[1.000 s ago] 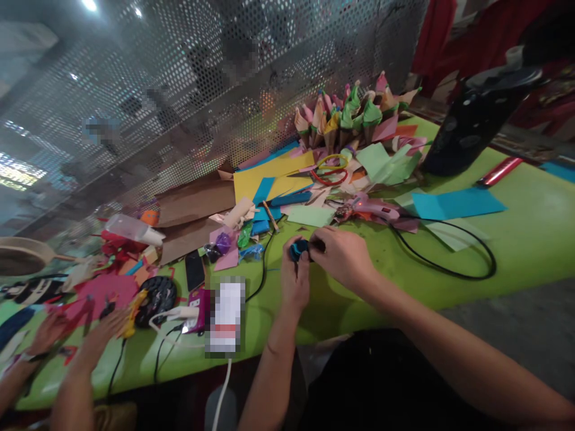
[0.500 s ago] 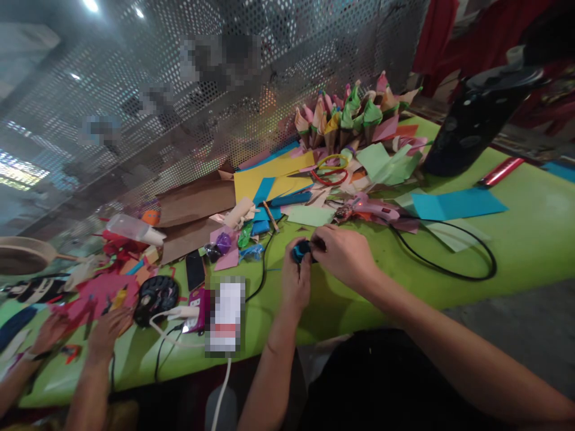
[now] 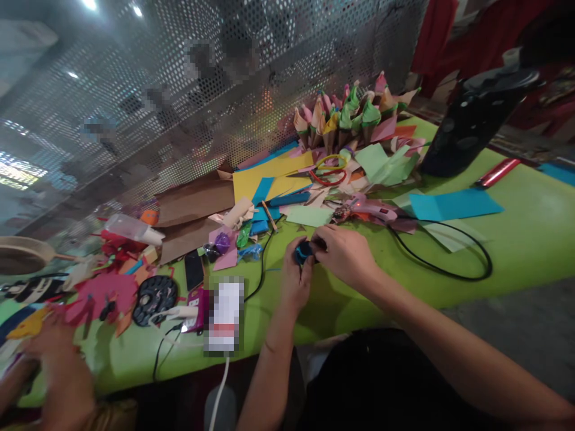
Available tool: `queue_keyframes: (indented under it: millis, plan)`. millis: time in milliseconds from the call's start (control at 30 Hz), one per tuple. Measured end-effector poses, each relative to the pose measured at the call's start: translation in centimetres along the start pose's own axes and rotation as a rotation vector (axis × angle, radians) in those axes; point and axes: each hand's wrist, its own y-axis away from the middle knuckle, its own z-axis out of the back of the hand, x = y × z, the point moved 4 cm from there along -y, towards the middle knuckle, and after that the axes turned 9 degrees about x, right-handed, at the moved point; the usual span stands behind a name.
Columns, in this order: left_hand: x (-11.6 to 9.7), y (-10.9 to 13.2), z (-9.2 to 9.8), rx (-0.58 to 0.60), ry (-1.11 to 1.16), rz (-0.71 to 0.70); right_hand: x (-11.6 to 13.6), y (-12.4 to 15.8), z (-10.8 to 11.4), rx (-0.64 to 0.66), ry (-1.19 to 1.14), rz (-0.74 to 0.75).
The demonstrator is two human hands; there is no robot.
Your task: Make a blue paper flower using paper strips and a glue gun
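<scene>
Over the near edge of the green table, my left hand is closed around a small dark blue piece with a brighter blue curved band on top. Its exact kind is too small to tell. My right hand reaches in from the right, fingertips pinched together at the right side of the same piece. Those fingers partly cover it. Just beyond my hands lies a pink glue gun with a small lit light and a black cord.
Paper cones stand at the back beside cut paper and red-handled scissors. A black tumbler and a red cutter are at right. A phone and power bank lie left. A co-worker's hands work far left.
My two hands stay almost in place on the small dark blue piece. The co-worker's hands have shifted left, now with something yellow near them. The view has moved slightly.
</scene>
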Motion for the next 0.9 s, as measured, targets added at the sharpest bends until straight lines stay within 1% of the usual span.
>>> queue_keyframes:
  millis: [133,267,433,533,700,900]
  plan:
    - [0.0,0.0,0.1,-0.018,-0.003,0.019,-0.1,0.0,-0.3,0.001,-0.046,0.022]
    - [0.0,-0.1,0.1,-0.029,-0.033,0.071,-0.5,0.0,-0.5,-0.051,-0.125,0.081]
    - [-0.3,-0.1,0.2,-0.039,-0.027,0.061,-1.7,0.1,-0.2,-0.108,-0.283,0.142]
    - [-0.2,0.0,0.2,-0.064,-0.02,0.047,-2.2,0.3,-0.3,-0.09,-0.372,0.169]
    - [-0.1,0.1,0.2,-0.09,-0.031,0.017,-2.2,0.3,-1.0,-0.038,-0.501,0.155]
    - [-0.2,0.1,0.3,-0.099,-0.031,0.014,-1.2,0.9,-0.5,-0.052,-0.499,0.134]
